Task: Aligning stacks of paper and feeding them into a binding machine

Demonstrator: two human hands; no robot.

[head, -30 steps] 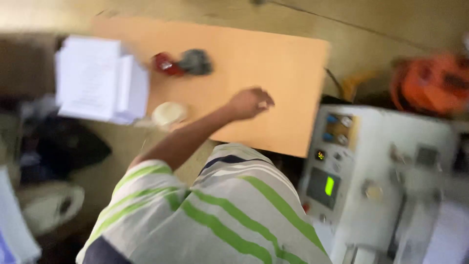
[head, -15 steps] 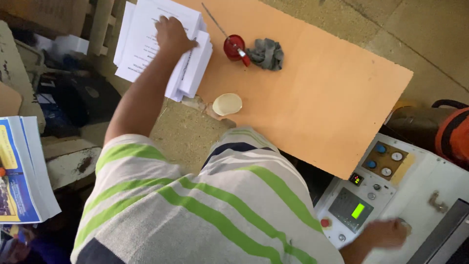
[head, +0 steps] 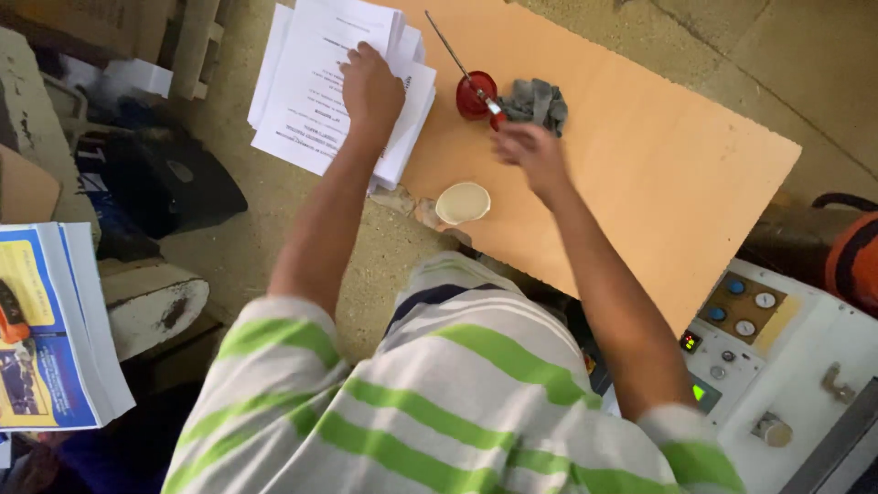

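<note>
Where the board point(head: 640, 155) slants across the upper view, orange-tan and bare over its right half, it carries everything the hands attend to. Machine point(head: 777, 384): white, lower right, with dials, a small green screen and red digits, just beside the board's lower edge. Booklets point(head: 55, 329): blue and yellow covers, stacked at the left edge, well apart from both hands. Paper stack point(head: 311, 91): white printed sheets, lying on the board's upper left corner and overhanging it toward the floor. Left hand point(head: 370, 87): palm down on the stack, fingers loosely curled over the top sheets, pressing rather than gripping; nothing is lifted. Right hand point(head: 530, 155): blurred, held over the board with fingers partly apart and pointing toward the rag; whether it touches anything I cannot tell, and it encloses nothing visible. The two hands are apart, the red dish between them. Rag point(head: 540, 101): grey, crumpled, just above the right hand's fingertips and touching the dish's right side. Dish point(head: 476, 94): small, round, red, with a thin stick point(head: 448, 48) leaning out of it toward the upper left. Cup point(head: 463, 202): small, cream-coloured, round, at the board's near edge, below the dish and left of the right wrist.
</note>
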